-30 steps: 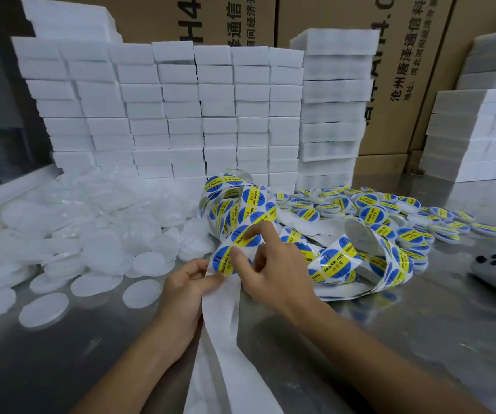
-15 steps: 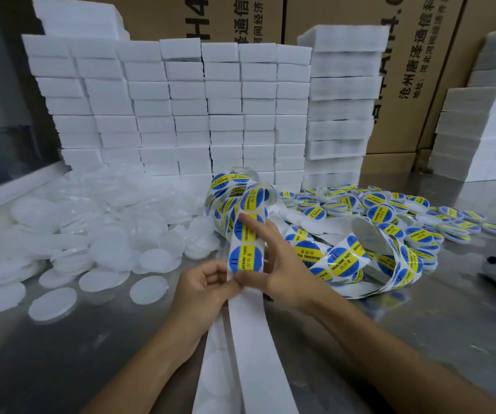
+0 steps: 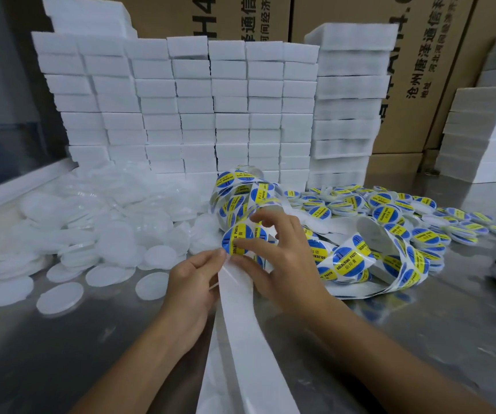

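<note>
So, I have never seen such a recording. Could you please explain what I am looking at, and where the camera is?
There is no machine here, only a person's two bare hands. The camera sits on the person's head and looks down at a metal table. The left hand pinches a white paper strip, and the right hand pinches a round blue and yellow sticker on it, probably to peel it off. Plain white discs lie at the left, labelled discs at the right, and white foam blocks stand stacked behind.
</note>
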{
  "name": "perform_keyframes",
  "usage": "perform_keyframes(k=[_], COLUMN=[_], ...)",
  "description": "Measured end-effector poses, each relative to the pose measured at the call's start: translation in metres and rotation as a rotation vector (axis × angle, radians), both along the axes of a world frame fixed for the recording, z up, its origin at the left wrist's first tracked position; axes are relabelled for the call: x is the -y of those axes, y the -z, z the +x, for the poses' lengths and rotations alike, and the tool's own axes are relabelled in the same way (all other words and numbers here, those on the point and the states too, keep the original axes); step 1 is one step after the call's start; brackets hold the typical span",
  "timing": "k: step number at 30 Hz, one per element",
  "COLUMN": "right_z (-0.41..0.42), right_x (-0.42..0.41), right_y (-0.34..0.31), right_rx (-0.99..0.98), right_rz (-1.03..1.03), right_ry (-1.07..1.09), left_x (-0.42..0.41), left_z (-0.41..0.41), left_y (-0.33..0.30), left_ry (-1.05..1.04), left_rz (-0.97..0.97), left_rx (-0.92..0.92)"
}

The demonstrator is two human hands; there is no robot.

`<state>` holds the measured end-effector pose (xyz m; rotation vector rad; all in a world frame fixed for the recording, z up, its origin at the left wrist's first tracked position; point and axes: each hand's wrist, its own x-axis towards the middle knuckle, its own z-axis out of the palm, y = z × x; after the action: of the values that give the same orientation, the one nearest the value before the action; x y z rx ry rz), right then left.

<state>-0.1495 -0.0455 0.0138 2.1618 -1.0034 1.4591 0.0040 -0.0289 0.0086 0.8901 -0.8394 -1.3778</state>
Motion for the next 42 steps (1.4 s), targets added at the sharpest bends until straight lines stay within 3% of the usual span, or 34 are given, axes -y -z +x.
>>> perform_keyframes(k=[4,8,23,28,34,42], right_z=[-0.001,-0.001,0.001,-0.002,-0.006,0.005], right_x=[0.002,0.003,-0.01,-0.011,-0.006,-0.008], right_y=[0.003,0.006,-0.001,-0.009,-0.019,-0.016], right_rx=[-0.128,-0.084,0.062,0.231,0.756,1.011], right_rz=[0.005,-0.035,0.127,0.206,0.576,0.839], right_ry=[0.002,-0.017,-0.079,-0.125,-0.182,-0.427], left_x=[0.0,-0.001,0.0,0.0,0.004,0.004], left_z=[0.005,0.007,0.005,0.008,0.011,0.014], left_y=[-0.005,-0.003,0.002,0.003,0.011,0.014], left_ry=[0.105,0.187,-0.022,-0.038,-0.134,-0.235], left_rz=[-0.032,-0.119,-0.173,-0.155,-0.251,-0.421], left_rx=[-0.05,0.01,0.329,0.431,0.77,1.016])
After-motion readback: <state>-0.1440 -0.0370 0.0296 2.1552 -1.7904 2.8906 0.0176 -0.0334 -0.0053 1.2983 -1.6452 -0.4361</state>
